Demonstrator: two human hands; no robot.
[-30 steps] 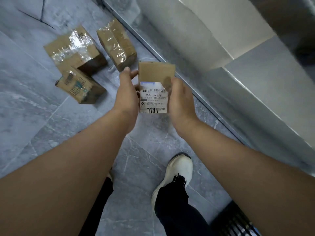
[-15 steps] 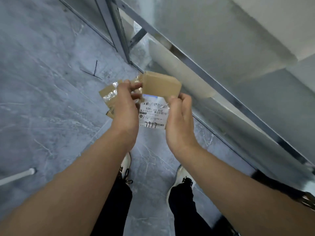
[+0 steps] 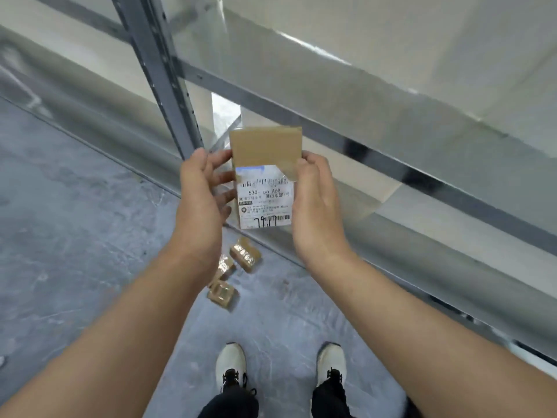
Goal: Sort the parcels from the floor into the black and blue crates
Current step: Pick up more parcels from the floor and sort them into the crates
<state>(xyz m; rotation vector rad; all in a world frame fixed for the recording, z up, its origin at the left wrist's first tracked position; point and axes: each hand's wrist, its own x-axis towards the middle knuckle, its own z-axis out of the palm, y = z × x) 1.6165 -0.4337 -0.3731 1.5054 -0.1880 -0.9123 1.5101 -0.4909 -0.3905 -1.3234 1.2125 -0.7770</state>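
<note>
Sorting under way: you stand on the grey stone-tiled floor [image 3: 75, 236] beside a grey metal shelving rack [image 3: 156, 64], holding a small brown cardboard parcel [image 3: 265, 146] up in front of you. Its white printed shipping label [image 3: 265, 200] faces you. Your left hand [image 3: 202, 200] grips the parcel's left edge, with the fingers reaching behind it. Your right hand [image 3: 313, 200] clasps the right edge, thumb on the front.

This parcel is off the floor but not yet in any crate, and you appear to be reading the label to choose one. Three taped brown cardboard parcels [image 3: 245, 255] lie close together on the floor beyond your white shoes [image 3: 230, 363], near the foot of the rack. So at least four parcels are left to place. The black and blue crates are out of view, and how many parcels already sit in them cannot be told.
</note>
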